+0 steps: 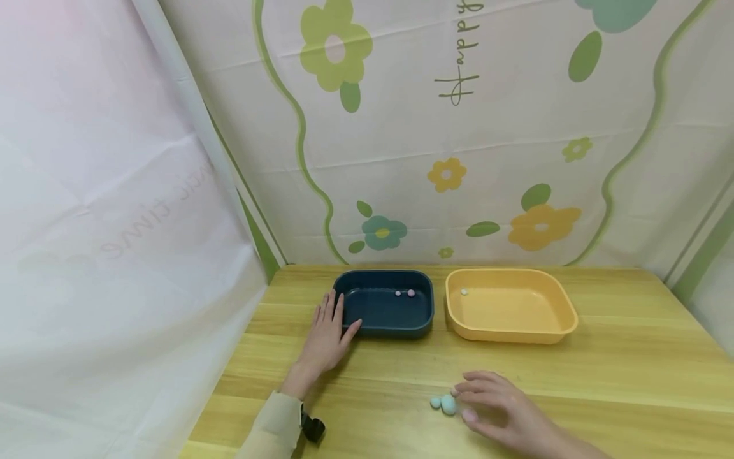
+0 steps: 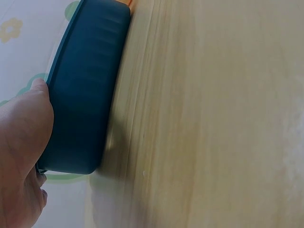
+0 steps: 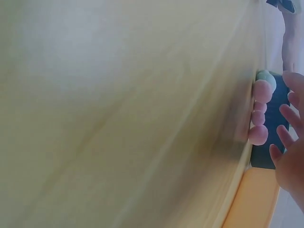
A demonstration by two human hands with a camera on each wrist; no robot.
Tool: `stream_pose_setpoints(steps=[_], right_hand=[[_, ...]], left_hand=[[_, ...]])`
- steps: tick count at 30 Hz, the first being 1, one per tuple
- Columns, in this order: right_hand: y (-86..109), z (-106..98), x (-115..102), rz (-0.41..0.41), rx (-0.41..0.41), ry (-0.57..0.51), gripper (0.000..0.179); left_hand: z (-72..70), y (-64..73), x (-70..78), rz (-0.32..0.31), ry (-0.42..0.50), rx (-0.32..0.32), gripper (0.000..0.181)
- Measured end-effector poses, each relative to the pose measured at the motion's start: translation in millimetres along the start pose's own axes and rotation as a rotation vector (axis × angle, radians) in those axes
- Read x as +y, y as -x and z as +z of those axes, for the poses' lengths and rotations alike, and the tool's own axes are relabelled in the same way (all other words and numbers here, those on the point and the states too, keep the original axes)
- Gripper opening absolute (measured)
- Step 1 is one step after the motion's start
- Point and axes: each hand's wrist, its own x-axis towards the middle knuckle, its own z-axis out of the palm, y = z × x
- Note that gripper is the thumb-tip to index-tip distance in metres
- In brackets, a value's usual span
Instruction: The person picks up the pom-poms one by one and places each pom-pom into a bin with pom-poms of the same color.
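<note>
Checking the head view first, I record the left hand (image 1: 325,338) at the left end of the dark blue tray (image 1: 381,312), its fingers extended and laid against the rim. Two small pink balls (image 1: 411,293) lie inside; one whitish ball (image 1: 464,292) lies in the yellow tray (image 1: 510,312) alongside. Nearer on the wooden surface (image 1: 373,382), two pale green balls (image 1: 448,404) sit just beside the right hand (image 1: 507,411).

From the left wrist, I note the thumb (image 2: 42,90) against the blue tray's side.

From the right wrist, I find four pink balls (image 3: 258,118) lined up near loosely bent, released fingers; whether they touch, I cannot tell.
</note>
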Motion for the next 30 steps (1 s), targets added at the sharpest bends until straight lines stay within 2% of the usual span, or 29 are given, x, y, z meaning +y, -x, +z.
stream_pose_setpoints(steps=[5, 12, 21, 30], right_hand=[[2.9, 1.6, 2.2, -0.023, 0.019, -0.019, 0.046], [7.0, 4.3, 4.1, -0.001, 0.033, -0.025, 0.043], [13.6, 9.5, 9.5, -0.045, 0.047, -0.036, 0.046], [18.2, 10.6, 12.9, -0.039, -0.005, -0.197, 0.043]], left_hand=[[0.5, 0.7, -0.6, -0.002, -0.001, -0.001, 0.087], [3.0, -0.5, -3.1, -0.007, -0.003, -0.010, 0.087], [2.9, 0.1, -2.2, -0.002, 0.005, 0.004, 0.086], [0.8, 0.2, 0.0, 0.001, 0.018, 0.014, 0.085]])
